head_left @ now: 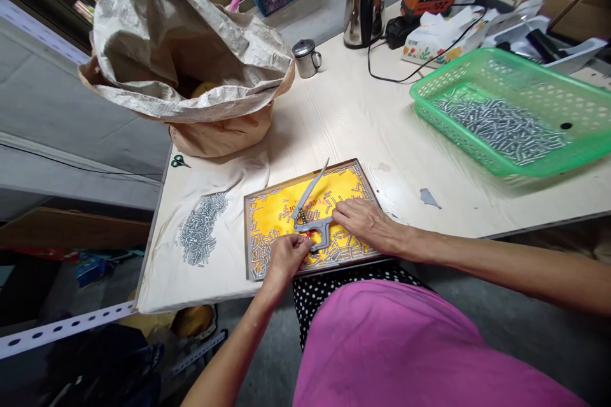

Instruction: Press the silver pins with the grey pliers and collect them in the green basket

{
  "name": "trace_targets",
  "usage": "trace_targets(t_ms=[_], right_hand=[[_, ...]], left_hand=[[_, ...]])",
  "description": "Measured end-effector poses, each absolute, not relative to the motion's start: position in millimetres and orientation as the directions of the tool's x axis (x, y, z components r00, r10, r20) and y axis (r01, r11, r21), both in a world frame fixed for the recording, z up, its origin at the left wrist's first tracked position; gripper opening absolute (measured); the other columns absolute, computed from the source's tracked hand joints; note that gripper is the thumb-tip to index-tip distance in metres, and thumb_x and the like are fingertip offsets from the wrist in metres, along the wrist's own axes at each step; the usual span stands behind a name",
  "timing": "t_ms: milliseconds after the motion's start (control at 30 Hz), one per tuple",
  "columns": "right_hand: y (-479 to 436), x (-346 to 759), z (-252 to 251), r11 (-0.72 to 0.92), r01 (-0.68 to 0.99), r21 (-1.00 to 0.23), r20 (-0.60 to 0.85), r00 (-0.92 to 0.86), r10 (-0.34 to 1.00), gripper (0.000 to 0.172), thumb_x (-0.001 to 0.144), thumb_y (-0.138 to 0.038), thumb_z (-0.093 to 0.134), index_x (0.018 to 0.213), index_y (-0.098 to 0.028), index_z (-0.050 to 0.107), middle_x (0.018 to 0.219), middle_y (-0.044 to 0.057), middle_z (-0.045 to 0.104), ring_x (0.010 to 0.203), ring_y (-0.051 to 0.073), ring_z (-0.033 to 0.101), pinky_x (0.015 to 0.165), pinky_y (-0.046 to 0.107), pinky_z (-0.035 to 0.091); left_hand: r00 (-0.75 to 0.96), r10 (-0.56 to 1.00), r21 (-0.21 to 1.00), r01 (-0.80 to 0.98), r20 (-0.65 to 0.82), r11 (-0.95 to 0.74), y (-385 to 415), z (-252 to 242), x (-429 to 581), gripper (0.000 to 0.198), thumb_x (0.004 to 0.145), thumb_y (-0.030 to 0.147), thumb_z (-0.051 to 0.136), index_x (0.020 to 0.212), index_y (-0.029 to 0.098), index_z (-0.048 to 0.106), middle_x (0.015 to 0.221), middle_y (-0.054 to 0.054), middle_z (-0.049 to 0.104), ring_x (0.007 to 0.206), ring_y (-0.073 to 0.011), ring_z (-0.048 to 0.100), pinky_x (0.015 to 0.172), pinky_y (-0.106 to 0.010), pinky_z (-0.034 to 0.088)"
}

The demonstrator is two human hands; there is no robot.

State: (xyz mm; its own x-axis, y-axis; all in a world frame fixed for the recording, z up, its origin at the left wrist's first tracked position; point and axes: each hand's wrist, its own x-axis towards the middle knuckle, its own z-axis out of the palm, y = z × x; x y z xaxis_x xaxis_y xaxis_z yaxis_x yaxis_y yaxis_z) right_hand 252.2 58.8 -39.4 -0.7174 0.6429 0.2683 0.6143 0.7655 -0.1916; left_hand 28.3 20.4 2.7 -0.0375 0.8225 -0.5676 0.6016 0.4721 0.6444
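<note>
A shallow tray with a yellow bottom lies at the table's front edge, with many small silvery metal pins scattered in it. In its middle stands a grey hand tool with a long lever angled up and a dark spring. My left hand is closed in a pinch at the tool's near side, beside a small red part; what its fingertips hold is too small to make out. Over the tray's right side, my right hand has its fingers curled together by the tool's right end, their tips hidden.
A pile of pins lies on cloth at left, near green-handled scissors. Behind stands a large open woven sack. A green basket of pins sits at right. Farther back are a metal mug and an electric kettle.
</note>
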Motion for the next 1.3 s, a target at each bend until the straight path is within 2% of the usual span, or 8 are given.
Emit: trace_targets(t_ms=[233,333,367,433,500,700,933,1300], right_hand=[[61.2,250.4,-36.0,0.742,0.658,-0.13,0.205,-0.714,0.67,0.022,0.097,-0.015,0.04,0.098,-0.018,0.061,0.091,0.007,0.064,0.087,0.021,0.05,0.077,0.037,0.034],[68.7,254.6,-30.8,0.755,0.635,-0.166,0.177,-0.734,0.656,0.013,0.093,-0.023,0.054,0.103,-0.019,0.062,0.107,0.009,0.065,0.102,0.025,0.051,0.085,0.04,0.036],[73.1,256.7,-28.7,0.76,0.621,-0.19,0.191,-0.736,0.649,0.022,0.089,-0.028,0.062,0.109,-0.019,0.061,0.119,0.012,0.062,0.111,0.028,0.049,0.089,0.043,0.036],[84.4,260.8,-24.8,0.766,0.598,-0.237,0.235,-0.73,0.642,0.058,0.077,-0.041,0.075,0.126,-0.018,0.055,0.141,0.017,0.049,0.128,0.036,0.04,0.099,0.05,0.033],[97.6,263.5,-21.5,0.775,0.578,-0.255,0.252,-0.735,0.63,0.085,0.066,-0.051,0.081,0.136,-0.018,0.047,0.148,0.02,0.041,0.135,0.04,0.032,0.103,0.055,0.029],[124.6,261.0,-12.9,0.821,0.548,-0.162,0.124,-0.814,0.567,0.089,0.066,-0.065,0.071,0.136,-0.015,0.048,0.138,0.019,0.051,0.126,0.04,0.04,0.098,0.054,0.032],[125.9,255.3,-8.1,0.807,0.583,-0.09,-0.005,-0.811,0.585,0.088,0.063,-0.065,0.069,0.131,-0.012,0.05,0.125,0.015,0.057,0.109,0.032,0.045,0.09,0.045,0.031],[126.7,255.8,-4.6,0.811,0.58,-0.074,-0.034,-0.814,0.579,0.087,0.063,-0.07,0.067,0.127,-0.012,0.054,0.121,0.015,0.058,0.108,0.033,0.043,0.086,0.045,0.029]], left_hand=[[-0.016,0.734,0.605,0.554,-0.679,0.571,30.4,8.8,30.7,0.037,0.075,0.041,0.073,0.055,0.017,0.054,0.042,0.005,0.051,0.035,-0.007,0.045,0.039,-0.019,0.035],[0.005,0.726,0.591,0.583,-0.688,0.557,31.3,7.9,29.0,0.036,0.075,0.041,0.073,0.056,0.016,0.056,0.042,0.005,0.051,0.034,-0.0069,0.045,0.039,-0.019,0.034],[0.014,0.723,0.592,0.586,-0.69,0.553,31.1,7.5,28.3,0.036,0.076,0.041,0.073,0.056,0.016,0.057,0.042,0.005,0.051,0.035,-0.0069,0.045,0.039,-0.019,0.034],[0.027,0.722,0.596,0.587,-0.691,0.548,30.2,6.9,27.2,0.035,0.077,0.04,0.071,0.056,0.016,0.057,0.042,0.005,0.052,0.035,-0.0069,0.046,0.039,-0.019,0.035],[0.02,0.725,0.595,0.585,-0.689,0.55,28.9,6.6,26.7,0.032,0.079,0.036,0.069,0.058,0.016,0.057,0.043,0.005,0.052,0.035,-0.0067,0.046,0.039,-0.019,0.036],[-0.013,0.725,0.6,0.552,-0.689,0.58,25.3,5.7,26.8,0.03,0.08,0.033,0.067,0.059,0.016,0.054,0.044,0.006,0.052,0.036,-0.0069,0.047,0.04,-0.019,0.038],[-0.024,0.719,0.605,0.522,-0.694,0.601,24.4,9.1,28.5,0.039,0.073,0.044,0.074,0.056,0.016,0.053,0.044,0.005,0.053,0.037,-0.0073,0.047,0.041,-0.019,0.037],[-0.036,0.742,0.651,0.453,-0.669,0.609,19.1,6.4,28.6,0.039,0.064,0.05,0.074,0.059,0.015,0.058,0.046,0.005,0.052,0.04,-0.0068,0.044,0.043,-0.02,0.035]])
